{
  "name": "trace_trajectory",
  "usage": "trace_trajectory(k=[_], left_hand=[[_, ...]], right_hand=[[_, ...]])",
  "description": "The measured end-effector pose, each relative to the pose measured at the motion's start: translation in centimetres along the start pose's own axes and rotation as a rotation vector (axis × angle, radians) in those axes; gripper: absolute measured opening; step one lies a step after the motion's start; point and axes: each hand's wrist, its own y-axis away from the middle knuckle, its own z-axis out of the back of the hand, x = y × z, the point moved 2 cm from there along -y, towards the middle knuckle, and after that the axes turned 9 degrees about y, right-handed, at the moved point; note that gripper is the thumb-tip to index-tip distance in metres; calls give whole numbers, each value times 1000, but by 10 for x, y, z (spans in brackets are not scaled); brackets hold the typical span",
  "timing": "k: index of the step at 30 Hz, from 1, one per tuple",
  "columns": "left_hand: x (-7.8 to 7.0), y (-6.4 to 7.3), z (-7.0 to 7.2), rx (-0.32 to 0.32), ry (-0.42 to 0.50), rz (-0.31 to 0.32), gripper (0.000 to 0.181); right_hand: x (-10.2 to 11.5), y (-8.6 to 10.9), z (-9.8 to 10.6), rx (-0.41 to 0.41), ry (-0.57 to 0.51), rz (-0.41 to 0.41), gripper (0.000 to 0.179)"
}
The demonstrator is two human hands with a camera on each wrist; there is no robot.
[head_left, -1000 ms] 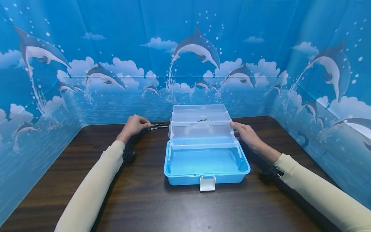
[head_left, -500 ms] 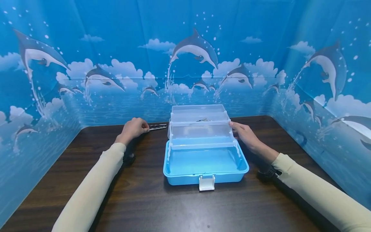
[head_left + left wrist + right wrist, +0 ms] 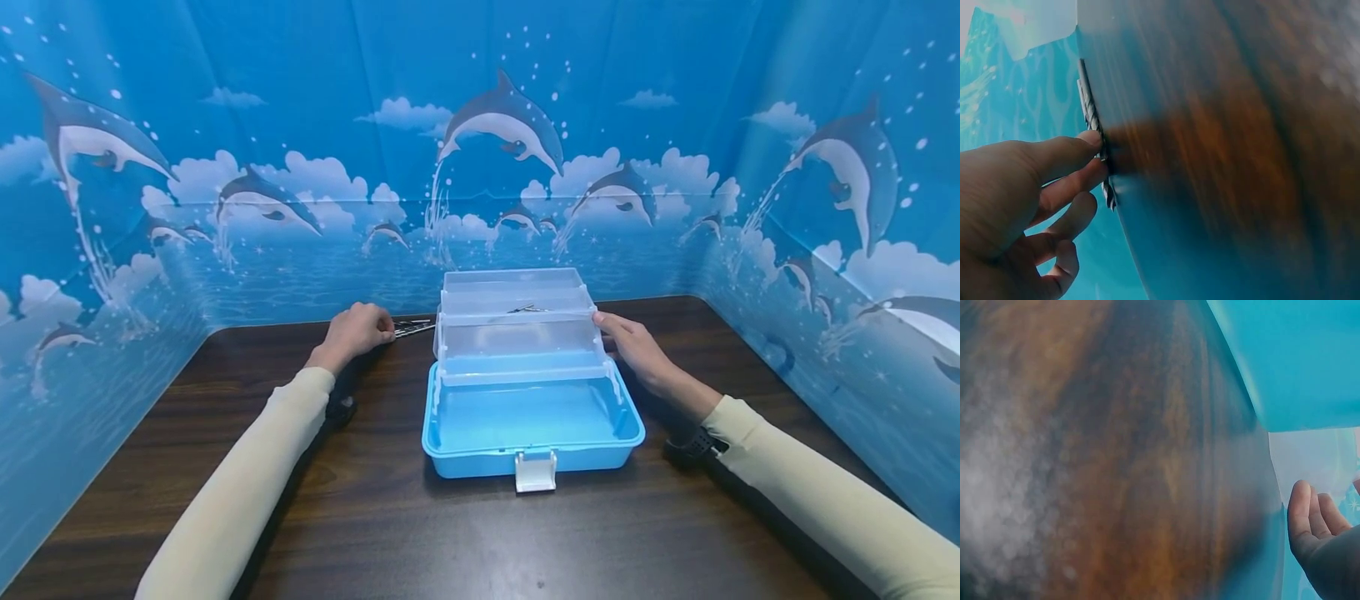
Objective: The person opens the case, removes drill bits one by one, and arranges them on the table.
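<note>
At the far edge of the table, my left hand (image 3: 358, 332) pinches a metal twist drill bit (image 3: 1089, 103) between thumb and forefinger; the other fingers curl loosely below. More drill bits (image 3: 414, 327) lie beside the fingertips, towards the toolbox. The light blue toolbox (image 3: 525, 463) stands with its lid raised and its clear trays (image 3: 517, 340) fanned out. A few small metal pieces (image 3: 528, 308) lie in the upper tray. My right hand (image 3: 636, 346) touches the right end of the trays with a fingertip. Its other fingers stand loosely bent in the right wrist view, where the contact is out of frame.
A dark wood-grain table (image 3: 360, 517) bears everything. Close behind and at the sides hangs a blue backdrop (image 3: 322, 100) printed with dolphins. A white latch (image 3: 536, 472) hangs at the front of the toolbox.
My left hand shifts slightly at the drill bits, now a little further right over them. The right hand stays at the trays and the toolbox stands still.
</note>
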Motion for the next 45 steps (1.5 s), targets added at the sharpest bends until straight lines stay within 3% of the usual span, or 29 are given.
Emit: trace_trajectory(k=[5,10,15,19,24,29,33,38,45], left_hand=[[-5,-5,1,-35,22,22,17],[-25,-4,16,-183,125,11,30],[-70,-1,38,-354,215,-96,33],[-117,4,52,-389,287,-226,30],[-165,6,62,-265,326,-336,26],[-191,-4,57,-94,233,-391,23],[-198,-14,45,23,183,-405,19],[-201,-21,37,150,142,-378,15],[-201,-26,42,238,98,-379,11]], right_hand=[[1,-1,-2,9,10,-4,74],[1,-2,-2,14,13,-3,73],[0,-2,-1,-7,20,-7,76],[-1,-1,0,-19,29,-7,77],[-2,-2,-1,-13,35,-5,77],[-1,-1,-2,-9,26,-3,75],[-2,1,-4,2,5,-15,73],[-2,3,-4,-8,-2,-17,74],[0,-1,-3,-8,-4,6,75]])
